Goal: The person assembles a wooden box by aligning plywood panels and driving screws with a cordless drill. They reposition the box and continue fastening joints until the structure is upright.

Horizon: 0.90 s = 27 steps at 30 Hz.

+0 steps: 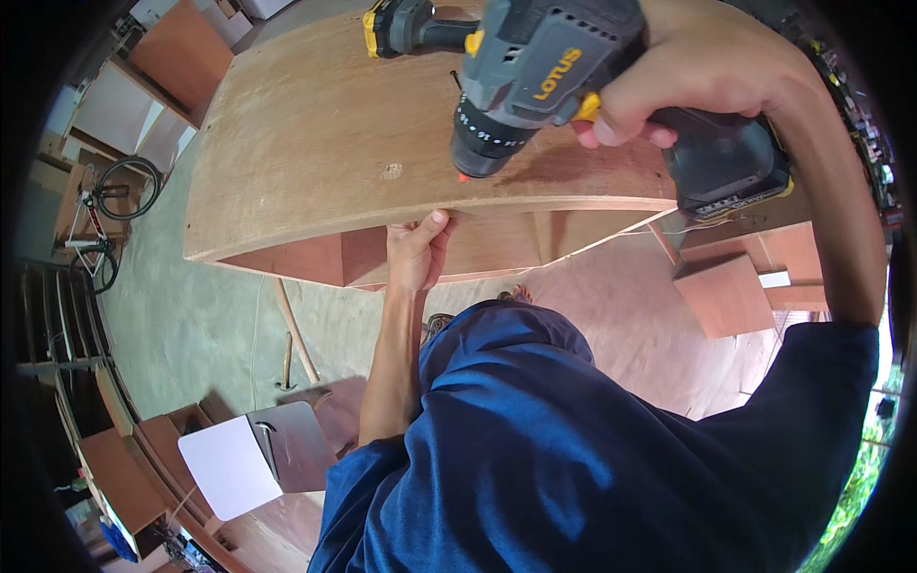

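Observation:
My right hand [712, 62] is wrapped round the grip of a grey and yellow cordless drill [549, 72], with a finger by the yellow trigger. Its black chuck points down at the wooden cabinet [306, 124], close to the front edge of the top panel. A small red piece [463, 178] shows just below the chuck; whether it touches the wood I cannot tell. My left hand [416, 253] grips that front edge, thumb against it and fingers partly hidden inside the open compartment. A second cordless drill [406, 29] lies on the panel's far side.
On the left are a bicycle [100, 215] and an open wooden cabinet [138, 105]. A hammer [267, 449] rests beside a white square panel [229, 468] at lower left. A wooden stick [298, 332] leans near the cabinet. Wooden boxes [726, 296] stand at right.

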{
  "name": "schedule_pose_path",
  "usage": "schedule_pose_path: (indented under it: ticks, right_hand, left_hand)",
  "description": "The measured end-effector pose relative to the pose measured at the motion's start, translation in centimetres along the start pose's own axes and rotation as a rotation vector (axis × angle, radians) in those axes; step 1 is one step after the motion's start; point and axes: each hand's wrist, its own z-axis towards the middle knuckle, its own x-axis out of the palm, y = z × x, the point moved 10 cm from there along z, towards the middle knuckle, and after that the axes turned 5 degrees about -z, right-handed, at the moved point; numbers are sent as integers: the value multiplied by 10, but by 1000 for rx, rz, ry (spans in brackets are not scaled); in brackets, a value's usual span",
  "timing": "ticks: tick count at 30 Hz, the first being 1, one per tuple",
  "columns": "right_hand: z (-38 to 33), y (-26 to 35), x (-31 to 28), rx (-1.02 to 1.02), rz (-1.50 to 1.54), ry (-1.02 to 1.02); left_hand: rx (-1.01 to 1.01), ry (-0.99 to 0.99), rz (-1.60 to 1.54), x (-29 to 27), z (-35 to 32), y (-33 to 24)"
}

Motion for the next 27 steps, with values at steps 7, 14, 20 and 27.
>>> schedule_pose_path:
  ticks: [7, 14, 20, 27]
  right_hand:
    - [19, 19, 6, 11, -133, -14]
    - [36, 14, 11, -38, -82, 44]
    - [37, 14, 11, -118, 16, 139]
    - [42, 17, 11, -120, 11, 125]
  left_hand:
    - [-5, 69, 44, -2, 2, 0]
    - [-8, 72, 25, -6, 3, 3]
    - [-37, 55, 7, -9, 4, 5]
    - [15, 53, -27, -6, 4, 1]
